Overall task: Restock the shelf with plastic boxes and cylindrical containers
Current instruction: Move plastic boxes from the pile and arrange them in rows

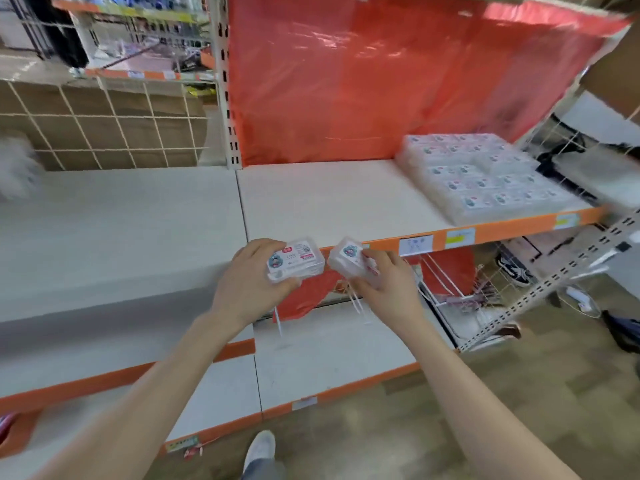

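Two plastic boxes are in hand, one each. The left hand [247,277] has its fingers curled round the left box [296,260], thumb on the near edge and fingertips over the far one, label face up. The right hand [388,285] holds the right box [348,259] more lightly, pinched by the fingertips at its near end, so it sits tilted with one corner towards the left box, the two just apart. Both hover just short of the orange lip of the shelf [329,199]. Beyond the right fingers, well off to their outer side, lies the stack of boxes [485,178] already on the shelf.

My judgement is that the right box is the weak hold. It is smooth clear plastic, tilted and held only by fingertips, so it could slip and drop to the lower shelf beneath the fingers. The boxes could also knock together if the hands close in. Set down carelessly, either could push the stack's slippery layers askew towards the lip.

Each lid carries a round blue cartoon sticker. The left box also shows a red badge, small print and what looks like a barcode, all too blurred to read. The price tags [415,244] on the lip, just past the right fingertips, bear faint marks I cannot read. No cylindrical containers are in sight
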Demonstrator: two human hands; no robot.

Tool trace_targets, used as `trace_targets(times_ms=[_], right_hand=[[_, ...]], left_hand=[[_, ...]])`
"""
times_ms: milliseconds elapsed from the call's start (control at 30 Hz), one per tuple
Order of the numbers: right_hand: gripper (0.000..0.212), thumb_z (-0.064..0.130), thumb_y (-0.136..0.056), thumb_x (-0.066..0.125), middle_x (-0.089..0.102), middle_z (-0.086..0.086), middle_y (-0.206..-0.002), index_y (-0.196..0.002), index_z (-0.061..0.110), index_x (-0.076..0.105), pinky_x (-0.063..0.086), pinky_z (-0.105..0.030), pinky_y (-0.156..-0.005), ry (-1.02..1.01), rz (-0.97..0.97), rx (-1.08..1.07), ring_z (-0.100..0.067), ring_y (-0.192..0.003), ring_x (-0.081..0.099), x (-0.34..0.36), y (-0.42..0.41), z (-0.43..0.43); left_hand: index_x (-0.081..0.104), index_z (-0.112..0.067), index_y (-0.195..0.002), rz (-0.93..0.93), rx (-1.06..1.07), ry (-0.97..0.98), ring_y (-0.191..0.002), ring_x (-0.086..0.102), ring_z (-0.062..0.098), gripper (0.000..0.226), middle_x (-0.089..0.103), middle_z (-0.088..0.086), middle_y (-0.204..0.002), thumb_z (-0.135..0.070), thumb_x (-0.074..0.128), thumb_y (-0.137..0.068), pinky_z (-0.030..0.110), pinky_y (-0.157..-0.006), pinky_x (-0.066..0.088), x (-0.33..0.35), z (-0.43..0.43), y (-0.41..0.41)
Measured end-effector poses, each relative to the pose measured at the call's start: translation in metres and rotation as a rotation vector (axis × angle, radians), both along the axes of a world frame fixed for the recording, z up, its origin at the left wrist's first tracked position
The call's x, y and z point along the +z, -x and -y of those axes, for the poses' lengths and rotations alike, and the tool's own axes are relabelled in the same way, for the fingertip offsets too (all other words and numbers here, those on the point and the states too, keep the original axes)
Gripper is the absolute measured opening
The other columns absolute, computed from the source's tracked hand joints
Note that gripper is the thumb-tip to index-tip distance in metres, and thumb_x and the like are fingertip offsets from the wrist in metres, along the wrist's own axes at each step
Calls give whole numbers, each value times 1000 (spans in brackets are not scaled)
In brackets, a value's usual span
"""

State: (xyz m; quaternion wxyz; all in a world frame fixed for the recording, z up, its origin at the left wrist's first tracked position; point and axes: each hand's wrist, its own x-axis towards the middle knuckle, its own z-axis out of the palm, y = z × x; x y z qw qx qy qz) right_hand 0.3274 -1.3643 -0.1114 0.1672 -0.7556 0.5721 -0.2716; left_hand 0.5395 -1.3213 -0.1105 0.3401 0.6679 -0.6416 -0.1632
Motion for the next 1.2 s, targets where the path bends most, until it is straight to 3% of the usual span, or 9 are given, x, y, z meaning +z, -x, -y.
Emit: trace_targets(times_ms=[133, 267, 533, 733, 1033, 1200], right_hand=[[45, 11, -79, 68, 54, -17, -119, -121, 2, 55, 32, -30, -83, 12, 12, -77, -33, -107, 50, -1, 33, 14], [44, 10, -79, 67, 55, -17, -119, -121, 3, 55, 38, -37, -86, 23, 16, -131, -34, -106, 51, 0, 63, 41], [44, 14, -80, 67, 53, -11, -123, -123, 9, 54, 34, -27, -78, 76, 8, -230, -30, -108, 50, 16, 121, 126], [44, 9, -79, 67, 53, -14, -120, -121, 6, 55, 35, -32, -90, 100, 9, -253, -32, -112, 48, 29, 155, 189], [45, 14, -82, 63, 47, -11, -129, -126, 11, 52, 34, -36, -93, 69, -37, -257, -31, -117, 42, 29, 201, 246], [45, 15, -84, 61, 46, -11, -130, -127, 12, 50, 35, -38, -93, 74, -96, -168, -31, -118, 41, 29, 226, 281]], left_hand=[[56, -13, -120, 23, -91, 11, -116, 47, 17, 52, 54, 0, -123, -25, 75, -73, 23, -97, 30, 3, 32, 34], [56, -11, -120, 17, -159, 16, -116, 48, 20, 51, 54, 4, -123, -24, 73, -74, 27, -99, 33, 3, 71, 65], [57, -14, -119, -27, -225, 41, -113, 49, 20, 53, 54, 2, -122, -22, 75, -71, 16, -91, 29, 13, 175, 123], [56, -12, -121, -20, -268, 66, -115, 49, 22, 55, 53, 4, -123, -22, 76, -71, 22, -96, 31, 19, 242, 155], [55, -15, -121, 48, -253, 22, -113, 49, 19, 52, 53, 2, -123, -27, 74, -74, 18, -92, 29, 7, 285, 189], [50, -16, -128, 127, -190, -79, -116, 46, 21, 56, 49, 3, -129, -28, 70, -77, 22, -97, 29, -8, 291, 201]])
